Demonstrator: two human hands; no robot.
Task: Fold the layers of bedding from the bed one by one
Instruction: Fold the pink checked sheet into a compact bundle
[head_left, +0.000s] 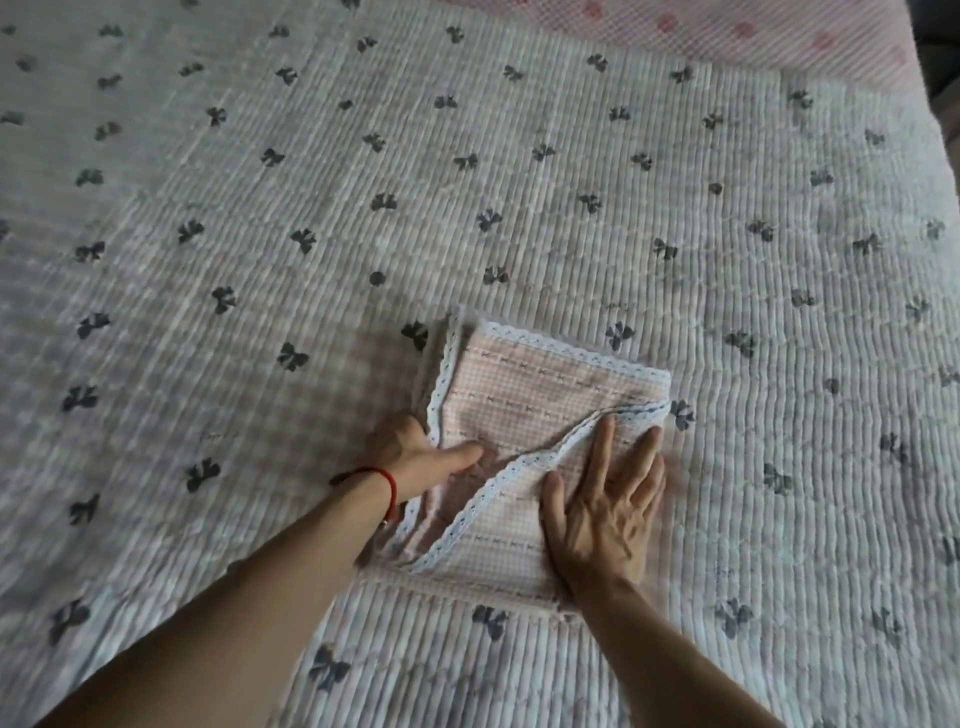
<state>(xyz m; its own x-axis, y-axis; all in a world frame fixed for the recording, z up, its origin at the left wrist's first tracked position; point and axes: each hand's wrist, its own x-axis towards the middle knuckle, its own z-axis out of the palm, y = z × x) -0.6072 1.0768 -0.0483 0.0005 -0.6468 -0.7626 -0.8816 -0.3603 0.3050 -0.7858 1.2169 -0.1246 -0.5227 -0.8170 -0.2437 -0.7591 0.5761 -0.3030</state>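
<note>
A small pink gingham cloth with white lace trim (540, 384) lies folded on a white quilted bedspread with grey bow prints (467, 182). My right hand (605, 499) lies flat on the cloth's near right flap, fingers straight and spread. My left hand (415, 454), with a red string on its wrist, holds the cloth's left edge: the thumb lies on top of the fabric and the fingers are tucked under the lace border.
The bow-print quilt covers nearly the whole bed. A pink checked layer with red spots (753, 36) shows beyond the quilt's far right edge. A dark gap past the bed's right side (943, 62) sits at the top right corner.
</note>
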